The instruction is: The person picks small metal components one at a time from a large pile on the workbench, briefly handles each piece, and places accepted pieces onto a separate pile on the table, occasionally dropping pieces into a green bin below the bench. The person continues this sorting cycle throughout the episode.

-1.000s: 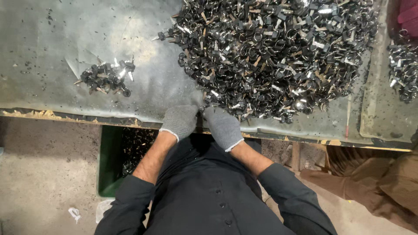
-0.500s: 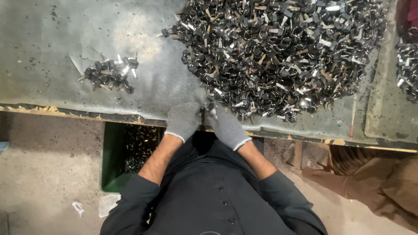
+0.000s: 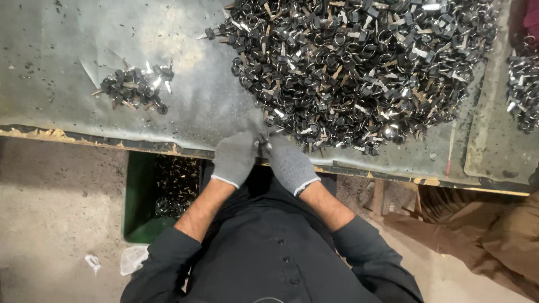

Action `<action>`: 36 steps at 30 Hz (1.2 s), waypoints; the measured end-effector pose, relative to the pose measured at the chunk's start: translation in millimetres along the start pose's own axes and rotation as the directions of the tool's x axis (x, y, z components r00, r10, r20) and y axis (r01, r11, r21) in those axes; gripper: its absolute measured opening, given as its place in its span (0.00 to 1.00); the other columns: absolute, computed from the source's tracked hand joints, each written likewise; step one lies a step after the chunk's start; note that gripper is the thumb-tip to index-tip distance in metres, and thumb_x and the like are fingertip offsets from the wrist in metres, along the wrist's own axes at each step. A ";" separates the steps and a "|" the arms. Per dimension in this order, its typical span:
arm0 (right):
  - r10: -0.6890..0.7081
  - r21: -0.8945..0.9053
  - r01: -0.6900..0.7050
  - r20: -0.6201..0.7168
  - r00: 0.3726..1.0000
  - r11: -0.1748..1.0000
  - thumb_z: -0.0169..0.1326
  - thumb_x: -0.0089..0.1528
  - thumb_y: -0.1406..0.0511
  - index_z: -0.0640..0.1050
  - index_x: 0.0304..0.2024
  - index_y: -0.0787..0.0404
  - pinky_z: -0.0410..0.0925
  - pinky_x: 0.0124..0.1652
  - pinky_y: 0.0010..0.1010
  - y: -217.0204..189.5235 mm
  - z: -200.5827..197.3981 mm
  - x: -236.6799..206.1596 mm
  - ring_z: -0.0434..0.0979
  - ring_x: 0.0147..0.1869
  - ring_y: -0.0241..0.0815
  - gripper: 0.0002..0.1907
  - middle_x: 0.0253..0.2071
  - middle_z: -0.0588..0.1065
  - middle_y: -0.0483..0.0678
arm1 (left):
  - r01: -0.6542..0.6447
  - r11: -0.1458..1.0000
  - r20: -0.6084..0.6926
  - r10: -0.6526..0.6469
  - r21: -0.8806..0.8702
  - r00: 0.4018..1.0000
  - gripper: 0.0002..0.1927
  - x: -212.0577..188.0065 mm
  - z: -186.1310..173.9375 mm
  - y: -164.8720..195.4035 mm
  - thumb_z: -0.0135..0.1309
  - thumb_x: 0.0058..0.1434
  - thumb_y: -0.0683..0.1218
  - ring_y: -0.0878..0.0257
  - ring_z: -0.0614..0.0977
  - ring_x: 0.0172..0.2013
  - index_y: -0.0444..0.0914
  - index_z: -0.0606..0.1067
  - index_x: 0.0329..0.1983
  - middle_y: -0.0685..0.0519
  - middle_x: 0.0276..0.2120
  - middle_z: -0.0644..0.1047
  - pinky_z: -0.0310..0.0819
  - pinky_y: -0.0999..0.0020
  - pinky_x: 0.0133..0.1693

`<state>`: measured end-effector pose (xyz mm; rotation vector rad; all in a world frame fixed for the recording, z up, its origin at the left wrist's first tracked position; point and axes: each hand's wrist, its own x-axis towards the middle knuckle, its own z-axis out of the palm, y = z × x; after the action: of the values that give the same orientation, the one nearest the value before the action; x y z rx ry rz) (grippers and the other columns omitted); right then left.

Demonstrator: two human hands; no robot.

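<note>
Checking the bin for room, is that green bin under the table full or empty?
Neither: the green bin holds dark metal parts, with its wall showing above them.

Grey metal bench [image 3: 67, 45]; big key heap [image 3: 359, 62]; small pile [image 3: 135, 87].

small part [image 3: 264, 145] hidden between gloved fingers [image 3: 252, 137], pile [image 3: 359, 62] cut off above

Grey knit cloth gloves [image 3: 234, 157]; shiny metal parts pile [image 3: 359, 67]; dull, scuffed sheet-metal table [image 3: 56, 56].
</note>
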<state>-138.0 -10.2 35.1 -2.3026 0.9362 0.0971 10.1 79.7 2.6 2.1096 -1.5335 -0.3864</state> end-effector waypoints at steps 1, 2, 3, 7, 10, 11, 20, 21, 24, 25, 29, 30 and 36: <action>0.052 0.041 -0.052 0.015 0.999 0.998 0.50 0.65 0.64 0.69 0.54 0.64 0.73 0.44 0.54 -0.7 -1.8 -2.0 0.81 0.46 0.67 0.16 0.43 0.78 0.65 | 0.034 0.996 -0.005 -0.035 -0.079 0.999 0.06 1.5 -2.1 -1.9 0.57 0.58 0.46 0.44 0.82 0.33 0.38 0.76 0.34 0.46 0.28 0.78 0.74 0.47 0.35; 0.106 0.085 -0.109 0.032 0.994 0.990 0.49 0.65 0.64 0.67 0.58 0.65 0.72 0.42 0.55 -1.4 -3.8 -3.3 0.80 0.46 0.68 0.20 0.44 0.78 0.66 | 0.049 0.997 0.025 -0.047 -0.066 0.999 0.07 2.6 -4.0 -3.4 0.57 0.59 0.46 0.43 0.81 0.33 0.38 0.76 0.34 0.45 0.29 0.78 0.73 0.47 0.35; 0.101 0.088 -0.105 0.042 0.994 0.991 0.50 0.65 0.63 0.67 0.57 0.66 0.72 0.42 0.55 -1.5 -6.5 -3.8 0.80 0.46 0.69 0.20 0.43 0.77 0.66 | 0.059 0.997 0.055 -0.057 -0.051 0.997 0.07 4.3 -5.6 -5.3 0.57 0.59 0.47 0.43 0.81 0.33 0.39 0.76 0.35 0.45 0.29 0.78 0.73 0.46 0.35; 0.104 0.109 -0.113 0.082 0.991 0.988 0.52 0.67 0.59 0.68 0.53 0.67 0.73 0.42 0.53 -1.4 -14.4 1.9 0.80 0.46 0.68 0.20 0.40 0.77 0.67 | -0.035 0.999 0.059 0.035 -0.009 0.998 0.06 7.0 -7.0 -9.7 0.56 0.60 0.45 0.43 0.81 0.34 0.39 0.75 0.38 0.45 0.30 0.78 0.73 0.46 0.34; 0.118 -0.007 -0.118 0.105 0.987 0.993 0.51 0.67 0.60 0.71 0.47 0.67 0.74 0.41 0.52 -5.5 -8.3 10.9 0.81 0.44 0.65 0.15 0.38 0.78 0.64 | -0.114 0.993 0.002 0.114 -0.016 0.993 0.05 3.8 -3.6 -9.9 0.55 0.59 0.43 0.44 0.82 0.34 0.39 0.75 0.38 0.46 0.31 0.78 0.74 0.47 0.35; 0.120 -0.071 -0.112 0.114 0.986 0.991 0.49 0.68 0.61 0.72 0.45 0.67 0.74 0.41 0.51 -7.2 -4.6 13.6 0.82 0.44 0.64 0.13 0.38 0.78 0.63 | -0.117 0.993 0.003 0.117 -0.011 0.993 0.05 2.6 -2.5 -9.6 0.55 0.59 0.43 0.44 0.82 0.34 0.39 0.75 0.38 0.46 0.31 0.78 0.74 0.47 0.35; -0.038 0.032 0.041 -0.087 0.995 0.999 0.47 0.68 0.63 0.74 0.45 0.62 0.73 0.39 0.54 -6.1 -7.5 -3.6 0.82 0.42 0.64 0.10 0.42 0.79 0.61 | 0.052 0.998 0.087 -0.054 0.018 0.995 0.11 13.3 -24.1 -12.5 0.59 0.58 0.46 0.44 0.82 0.35 0.39 0.76 0.43 0.45 0.31 0.79 0.74 0.47 0.36; 0.043 0.020 -0.043 -0.013 0.999 0.999 0.48 0.68 0.61 0.74 0.48 0.60 0.73 0.40 0.53 -5.2 -12.1 -5.7 0.82 0.43 0.64 0.11 0.43 0.79 0.61 | 0.103 0.994 0.037 -0.102 -0.029 0.994 0.12 9.8 -30.1 -13.8 0.60 0.57 0.47 0.44 0.82 0.36 0.39 0.75 0.43 0.45 0.32 0.80 0.75 0.47 0.37; 0.203 0.009 -0.206 0.123 0.971 0.979 0.50 0.67 0.58 0.71 0.58 0.55 0.74 0.43 0.53 -5.8 -20.6 -9.4 0.81 0.46 0.65 0.18 0.46 0.78 0.62 | 0.168 0.973 -0.037 -0.176 -0.157 0.984 0.14 -8.4 -34.7 -4.0 0.61 0.58 0.47 0.45 0.83 0.38 0.39 0.75 0.44 0.45 0.35 0.81 0.76 0.50 0.40; 0.195 0.040 -0.200 0.102 0.976 0.979 0.50 0.66 0.58 0.68 0.62 0.55 0.73 0.43 0.53 -6.6 -21.0 -8.5 0.80 0.46 0.66 0.23 0.46 0.78 0.63 | 0.168 0.967 -0.054 -0.182 -0.193 0.982 0.14 -12.6 -33.2 0.1 0.61 0.59 0.47 0.45 0.84 0.38 0.39 0.74 0.45 0.45 0.36 0.81 0.77 0.51 0.40; 0.136 0.056 -0.140 0.060 0.989 0.989 0.50 0.68 0.59 0.64 0.65 0.55 0.73 0.43 0.55 -6.9 -12.3 0.6 0.79 0.47 0.67 0.24 0.49 0.77 0.64 | 0.277 0.947 0.021 -0.277 -0.162 0.961 0.18 -6.9 -20.4 10.5 0.59 0.62 0.50 0.45 0.84 0.37 0.37 0.73 0.51 0.43 0.34 0.81 0.76 0.51 0.41; 0.132 0.035 -0.134 0.054 0.990 0.990 0.51 0.67 0.60 0.65 0.65 0.55 0.73 0.42 0.54 -5.3 -8.7 1.7 0.80 0.47 0.67 0.24 0.48 0.77 0.64 | 0.296 0.934 0.019 -0.298 -0.198 0.954 0.22 0.4 -17.7 9.5 0.59 0.62 0.50 0.43 0.83 0.37 0.36 0.72 0.55 0.42 0.34 0.81 0.75 0.49 0.41; 0.005 -0.069 -0.006 -0.013 1.000 0.998 0.52 0.64 0.62 0.64 0.65 0.58 0.75 0.41 0.51 16.7 9.2 0.7 0.81 0.46 0.65 0.27 0.48 0.76 0.65 | -0.026 0.995 -0.136 0.040 0.096 0.990 0.21 31.4 -3.0 10.7 0.57 0.60 0.52 0.44 0.83 0.34 0.37 0.73 0.52 0.41 0.34 0.80 0.75 0.49 0.36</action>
<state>-146.8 -14.2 18.7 -2.3662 0.9594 0.1191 13.3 48.2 12.9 2.1310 -1.5309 -0.1552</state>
